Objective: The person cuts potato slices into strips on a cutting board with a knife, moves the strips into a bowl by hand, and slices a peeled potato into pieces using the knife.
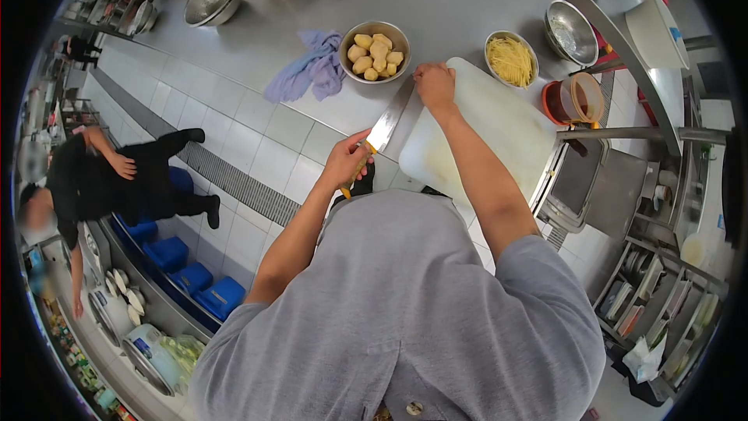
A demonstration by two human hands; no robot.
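- The left grip (349,162) is holding the knife (387,123) by its yellow handle, blade slanting over the desk's (436,8) near edge!
- The right grip (434,84) is curling at the cutting board's (483,132) far left corner; holding anything? Can't tell.
- Potatoes (379,51) are sitting in a bowl just left, a cloth (312,70) lying alongside.

Pale tiled floor (253,121), dark drain grate (226,175), steel counter (300,4)

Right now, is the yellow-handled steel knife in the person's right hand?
No, the person's left hand grips the yellow-handled steel knife by its handle.
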